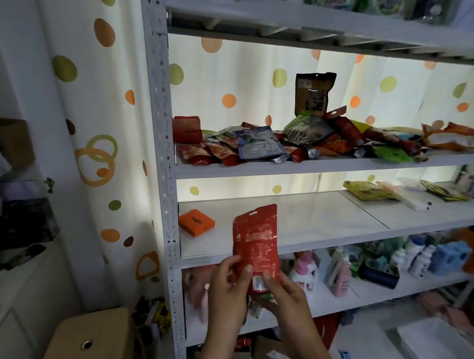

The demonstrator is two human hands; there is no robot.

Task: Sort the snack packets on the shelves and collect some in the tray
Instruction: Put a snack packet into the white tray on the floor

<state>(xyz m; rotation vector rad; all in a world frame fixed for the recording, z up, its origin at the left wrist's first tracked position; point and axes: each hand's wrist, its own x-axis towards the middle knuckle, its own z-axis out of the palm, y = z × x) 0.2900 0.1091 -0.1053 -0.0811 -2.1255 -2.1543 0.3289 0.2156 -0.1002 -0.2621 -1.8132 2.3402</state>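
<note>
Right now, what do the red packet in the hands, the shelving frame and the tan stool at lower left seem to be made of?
Glossy red snack packet: looks like thin plastic or foil film, shiny, with a punched hang hole at the top. Grey-white shelving frame: probably painted metal, judging by its slotted upright. Tan square stool: likely moulded plastic, smooth and matte, with a ringed hole on top.

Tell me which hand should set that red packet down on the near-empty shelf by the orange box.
Left, probably. The left hand grips the red packet higher along its left edge, nearer the orange box. The right hand only pinches the bottom edge, so it could let go.
</note>
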